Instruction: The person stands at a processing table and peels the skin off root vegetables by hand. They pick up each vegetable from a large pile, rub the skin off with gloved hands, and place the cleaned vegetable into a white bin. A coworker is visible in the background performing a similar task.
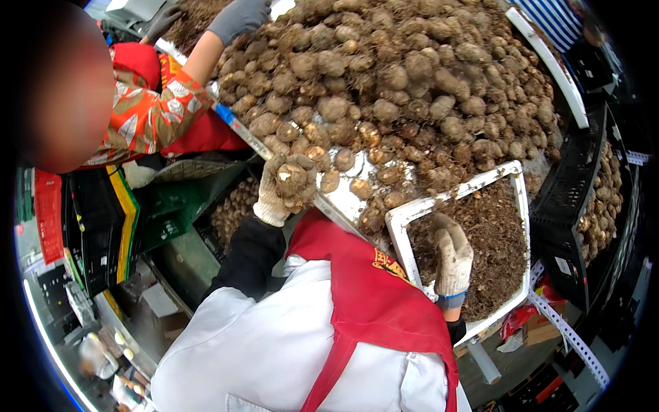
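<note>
Gripping a roundish, shaggy brown tuber point(295, 180) in curled fingers of the knit-gloved left hand point(270, 199), at the table edge point(337, 215) beside heaped knobbly tubers point(412, 82). Facing its pale spot upward; cannot tell the long axis. Holding the right hand point(453, 258) with bent fingers over stringy debris point(498, 250) in a white box point(524, 213); cannot tell whether pinching anything.

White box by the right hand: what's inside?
The white box holds brown fibrous scraps. Its bottom is buried under them; the gloved right hand hides some too.

1 held tuber point(292, 180); 2 grey gloves point(239, 19)
</note>
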Tool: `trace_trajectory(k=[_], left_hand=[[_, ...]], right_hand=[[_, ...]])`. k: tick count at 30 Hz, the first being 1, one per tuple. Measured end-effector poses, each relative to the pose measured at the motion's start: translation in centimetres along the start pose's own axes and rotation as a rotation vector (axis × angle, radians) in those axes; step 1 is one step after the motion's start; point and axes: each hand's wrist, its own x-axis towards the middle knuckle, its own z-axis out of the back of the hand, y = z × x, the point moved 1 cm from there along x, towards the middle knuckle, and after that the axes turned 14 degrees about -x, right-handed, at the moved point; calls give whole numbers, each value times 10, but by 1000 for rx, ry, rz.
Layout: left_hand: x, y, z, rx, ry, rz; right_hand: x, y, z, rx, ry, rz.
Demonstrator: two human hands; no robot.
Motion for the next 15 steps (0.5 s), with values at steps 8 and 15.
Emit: trace_trajectory(k=[8,15], left_hand=[[32,19,-61,366,45,414],[245,-86,-207,125,436,134]], right_hand=[[-8,-13,1,5,-88,-12],[-17,-4,12,-57,-137,9]])
